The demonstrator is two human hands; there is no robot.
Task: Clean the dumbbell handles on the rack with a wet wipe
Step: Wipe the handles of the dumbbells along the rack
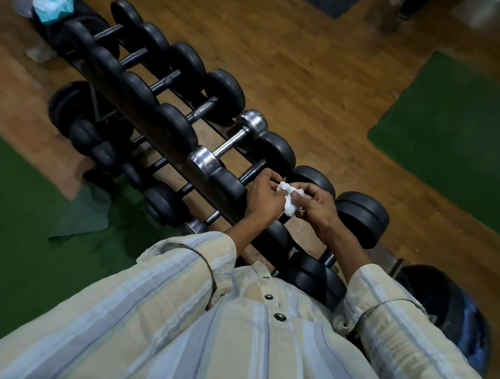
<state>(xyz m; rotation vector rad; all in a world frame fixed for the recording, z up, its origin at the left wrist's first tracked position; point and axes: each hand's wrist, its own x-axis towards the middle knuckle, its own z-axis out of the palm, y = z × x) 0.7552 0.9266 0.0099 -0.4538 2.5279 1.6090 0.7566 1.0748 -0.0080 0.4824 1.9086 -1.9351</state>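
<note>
A long black metal rack (165,143) crosses the wooden plank floor (321,71), loaded with black round-ended dumbbells (173,84) and one chrome dumbbell (227,145). Above its near end, the left hand (265,196) and right hand (316,206) both pinch a crumpled white wet wipe (289,197) between them. A teal wipe packet (52,1) sits at the rack's far end

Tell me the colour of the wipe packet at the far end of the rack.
Light blue-teal and white; the wipe packet shows best in the head view.
</note>
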